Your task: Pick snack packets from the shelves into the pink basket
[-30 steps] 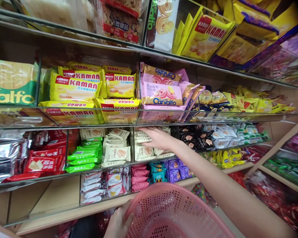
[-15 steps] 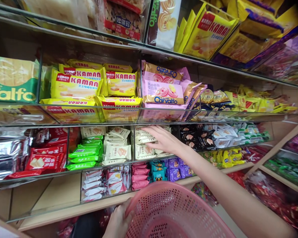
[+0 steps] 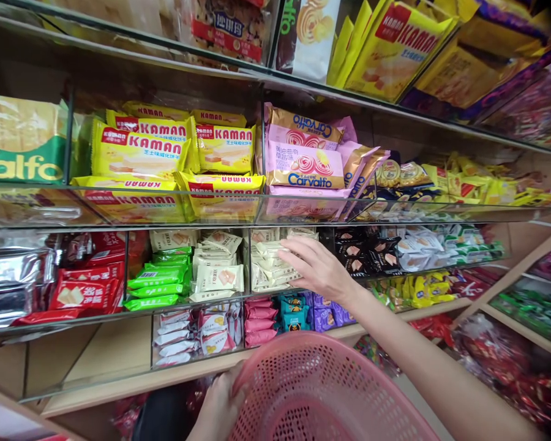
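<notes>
Shelves point(image 3: 105, 355) (clear-fronted) behind pink basket point(image 3: 269, 370)

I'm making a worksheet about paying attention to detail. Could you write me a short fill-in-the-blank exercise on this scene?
1. The left hand grips the rim of a ____ basket.
2. In the picture, the black packets lie to the ____ of the right hand, which is at the cream packets.
3. Red letters on the yellow packets on the shelf above spell ____.
4. Blue letters on the lilac packets beside them spell ____.

Missing words: pink; right; KAMAN; Carvalfo.
</notes>
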`<state>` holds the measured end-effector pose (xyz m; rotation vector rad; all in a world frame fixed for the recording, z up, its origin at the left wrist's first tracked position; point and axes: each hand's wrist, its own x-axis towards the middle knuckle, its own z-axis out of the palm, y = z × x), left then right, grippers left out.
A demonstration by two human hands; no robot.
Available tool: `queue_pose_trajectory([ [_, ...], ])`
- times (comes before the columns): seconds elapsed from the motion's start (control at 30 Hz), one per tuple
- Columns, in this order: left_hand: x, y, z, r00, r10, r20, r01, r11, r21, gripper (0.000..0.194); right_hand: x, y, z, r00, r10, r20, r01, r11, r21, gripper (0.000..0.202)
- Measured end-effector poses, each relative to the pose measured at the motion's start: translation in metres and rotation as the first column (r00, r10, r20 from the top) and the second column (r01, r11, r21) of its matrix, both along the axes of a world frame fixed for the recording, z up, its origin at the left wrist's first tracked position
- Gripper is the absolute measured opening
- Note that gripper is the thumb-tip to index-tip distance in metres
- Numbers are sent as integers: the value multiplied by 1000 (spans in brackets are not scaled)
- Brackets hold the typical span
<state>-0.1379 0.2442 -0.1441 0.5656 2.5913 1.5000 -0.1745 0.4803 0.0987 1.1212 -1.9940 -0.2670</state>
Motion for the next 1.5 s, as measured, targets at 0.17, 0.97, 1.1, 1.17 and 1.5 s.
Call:
queue_pose_trajectory([
  [0.17, -4, 0, -2, 999, -46, 16, 46, 999, -8, 45, 44, 0, -32, 993, 117, 7, -97, 856, -508, 67],
  [0.97, -9, 11, -11, 989, -147, 1, 147, 989, 6, 44, 168, 22, -163, 400, 834, 380, 899, -276, -339, 39],
  [1.1, -7, 15, -16, 991, -131, -21, 130, 991, -37, 42, 177, 32, -183, 311, 841, 443, 928, -167, -334, 37],
  [1.17, -7, 13, -16, 986, -164, -29, 164, 986, -17, 42, 183, 32, -193, 285, 839, 465, 937, -141, -320, 38],
  [1.5, 30, -2, -1, 949, -84, -305, -55, 906, -420, 54, 185, 22, -219, 107, 751, 652, 960, 94, -265, 47],
])
